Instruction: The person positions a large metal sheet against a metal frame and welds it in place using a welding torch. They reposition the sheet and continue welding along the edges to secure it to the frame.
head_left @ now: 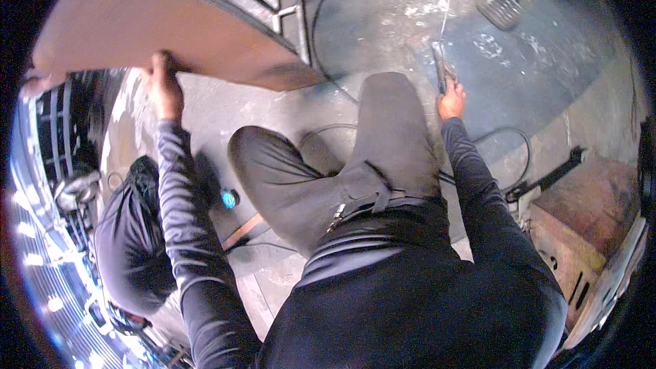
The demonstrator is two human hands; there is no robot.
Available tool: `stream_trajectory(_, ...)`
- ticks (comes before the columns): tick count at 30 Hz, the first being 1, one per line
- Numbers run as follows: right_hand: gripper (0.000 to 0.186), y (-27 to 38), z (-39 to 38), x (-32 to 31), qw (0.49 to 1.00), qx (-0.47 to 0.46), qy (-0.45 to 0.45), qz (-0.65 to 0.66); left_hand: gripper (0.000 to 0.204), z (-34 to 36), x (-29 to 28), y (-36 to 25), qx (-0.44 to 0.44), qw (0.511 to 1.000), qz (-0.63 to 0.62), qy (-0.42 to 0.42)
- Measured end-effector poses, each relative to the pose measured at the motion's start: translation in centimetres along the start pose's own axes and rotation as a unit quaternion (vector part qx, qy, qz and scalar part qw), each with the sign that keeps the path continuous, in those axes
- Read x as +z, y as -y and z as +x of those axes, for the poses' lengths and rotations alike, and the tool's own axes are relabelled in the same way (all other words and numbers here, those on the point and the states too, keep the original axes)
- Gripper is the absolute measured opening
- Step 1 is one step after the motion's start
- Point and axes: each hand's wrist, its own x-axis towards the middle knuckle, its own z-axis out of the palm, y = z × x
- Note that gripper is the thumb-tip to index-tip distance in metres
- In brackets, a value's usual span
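Observation:
My left hand (164,89) is closed on the lower edge of a reddish-brown sheet panel (178,14), which is tilted at the upper left. Another person's hand (37,84) is at the panel's far left end. My right hand (451,99), to the right of my bent knee, grips a welding electrode holder (441,58) with a thin rod (445,19) pointing away from me. A grey metal frame (288,10) shows along the panel's upper side.
A person in dark clothing (126,239) is close by my left forearm. A wire container with tools (499,7) lies at upper right. Black cables (519,137) run over the floor (560,55). A small blue round object (229,198) sits left of my legs. Rusty metal pieces (581,212) stand at right.

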Motion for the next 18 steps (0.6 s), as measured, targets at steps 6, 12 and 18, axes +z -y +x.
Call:
stream_trajectory(6,0.029,11.3,2.0,-7.0,0.985,-0.152,-0.012,0.083,0.064,-1.6,2.6,-3.6,-0.083,0.979,-0.171,-0.070)
stream_trajectory(12,0.020,31.2,-6.1,-1.5,0.859,-0.345,0.325,0.192,0.051,-1.0,2.0,-4.4,-0.030,0.993,-0.093,-0.069)
stream_trajectory(18,0.025,32.3,-16.7,11.8,0.825,-0.335,0.452,0.058,0.054,-0.5,4.2,-5.4,-0.043,0.967,-0.245,-0.059)
